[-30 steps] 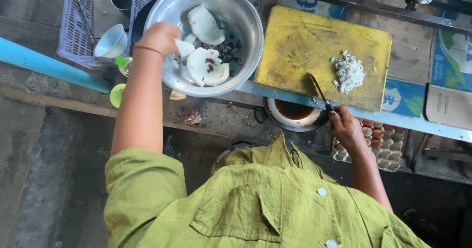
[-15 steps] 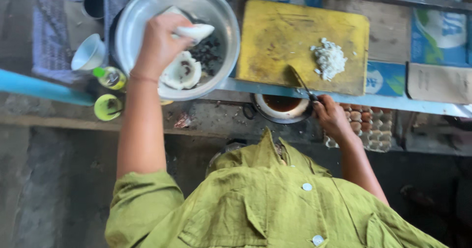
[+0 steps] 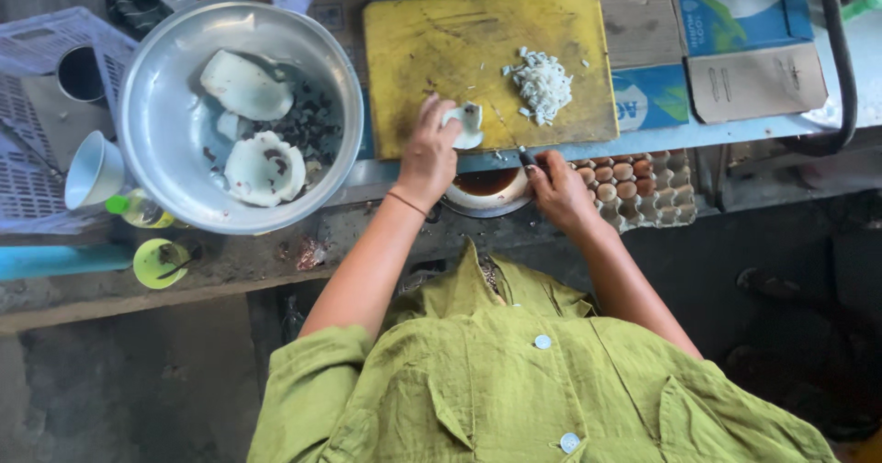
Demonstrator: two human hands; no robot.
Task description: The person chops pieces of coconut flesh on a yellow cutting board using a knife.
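Note:
My left hand [image 3: 428,152] presses a white coconut piece [image 3: 466,123] onto the near edge of the yellow cutting board [image 3: 459,50]. My right hand [image 3: 555,185] grips a knife handle [image 3: 527,157] at the board's front edge; the blade is hidden. A small heap of chopped white bits [image 3: 543,82] lies on the board to the right. To the left stands a large metal bowl [image 3: 156,77] with more white coconut pieces [image 3: 246,84] and dark scraps.
A tray of eggs [image 3: 634,183] sits below the board's right corner, a small bowl of brown liquid [image 3: 487,186] between my hands. A white cup [image 3: 92,171], a green-capped bottle [image 3: 138,209] and a lilac crate [image 3: 37,105] stand left. Cardboard boxes [image 3: 749,68] lie right.
My left hand has left the metal bowl and carried a white coconut piece over to the cutting board. My right hand with the knife stays at the board's front edge.

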